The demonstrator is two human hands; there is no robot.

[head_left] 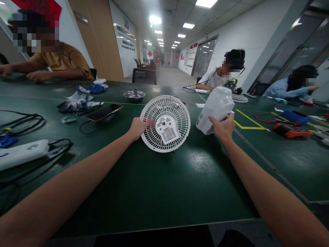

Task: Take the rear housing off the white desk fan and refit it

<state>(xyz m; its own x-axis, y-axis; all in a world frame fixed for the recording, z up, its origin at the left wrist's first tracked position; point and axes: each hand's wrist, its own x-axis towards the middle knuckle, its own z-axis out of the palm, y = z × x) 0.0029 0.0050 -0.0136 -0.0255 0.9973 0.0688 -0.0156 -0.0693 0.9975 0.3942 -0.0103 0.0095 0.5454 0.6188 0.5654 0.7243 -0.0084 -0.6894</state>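
My left hand (140,128) grips the left rim of a round white fan grille (181,132), its thumb lying over the ribs. The grille is tilted up towards me, and a slotted plastic housing (168,131) sits at its centre. In my right hand (223,127) is a white plastic fan base (214,106), held tilted, with the fingers partly hidden behind it. The two pieces are apart, side by side above the green table (159,192).
A metal bowl (134,95) stands behind the grille. To the left are a phone (105,112), gloves (74,103), cables and a white power strip (25,153). An orange multimeter (291,131) and blue case (296,116) lie right. Several people sit across the table.
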